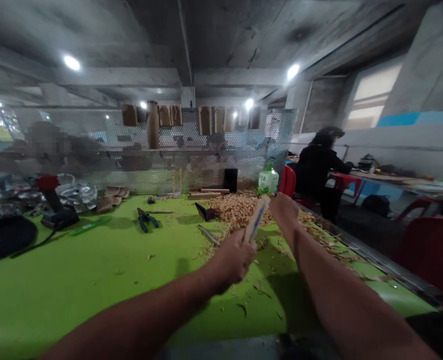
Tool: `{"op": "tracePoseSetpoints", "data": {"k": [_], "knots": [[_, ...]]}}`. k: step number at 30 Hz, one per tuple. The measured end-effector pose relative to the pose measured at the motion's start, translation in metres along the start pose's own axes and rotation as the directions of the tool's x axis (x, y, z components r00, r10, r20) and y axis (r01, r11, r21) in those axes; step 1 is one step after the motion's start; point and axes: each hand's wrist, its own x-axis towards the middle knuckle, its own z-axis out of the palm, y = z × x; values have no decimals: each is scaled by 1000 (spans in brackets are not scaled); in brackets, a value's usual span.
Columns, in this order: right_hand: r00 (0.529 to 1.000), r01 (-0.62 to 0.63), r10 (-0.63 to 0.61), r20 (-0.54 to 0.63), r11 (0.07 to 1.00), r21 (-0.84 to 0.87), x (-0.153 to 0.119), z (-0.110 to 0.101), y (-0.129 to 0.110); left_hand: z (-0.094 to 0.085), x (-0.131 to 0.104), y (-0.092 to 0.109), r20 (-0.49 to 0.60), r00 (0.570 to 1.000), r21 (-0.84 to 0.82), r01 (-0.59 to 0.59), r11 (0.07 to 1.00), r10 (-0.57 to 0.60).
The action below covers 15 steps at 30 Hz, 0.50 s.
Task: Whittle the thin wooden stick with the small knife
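My left hand [233, 259] is closed around the lower end of a pale strip of wood [256, 220] with a blue mark along its face. The strip tilts up and away to the right. Just beyond its far end is my right hand [284, 209], a fist; what it grips is hidden, with only a small dark bit showing by the fingers. Behind the strip lies a heap of wood shavings [229, 206]. A slim pointed tool [208, 234] rests on the green table left of the strip, and a dark angled object [203, 212] stands by the heap.
Pliers [145, 220], a green cutter-like tool [90, 226] and a red-topped power tool [52, 200] lie to the left. A green-capped bottle [268, 180] stands behind the shavings. A perforated metal screen [206, 162] closes the back. At right, a person [317, 162] sits at another table.
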Motion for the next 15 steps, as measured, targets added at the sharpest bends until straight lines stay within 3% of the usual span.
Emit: {"op": "tracePoseSetpoints", "data": {"k": [3,8,15], "knots": [[995,88,-89,-47,996,-19,-6,7,-16,-15,12,2,-118,993,-83,-27,996,17],[946,323,-323,8,946,-34,-40,22,-52,-46,32,-1,-207,973,-177,-142,974,105],[867,490,-472,160,866,-98,-70,21,-61,-46,36,-5,-259,950,-64,-199,978,176]]}}
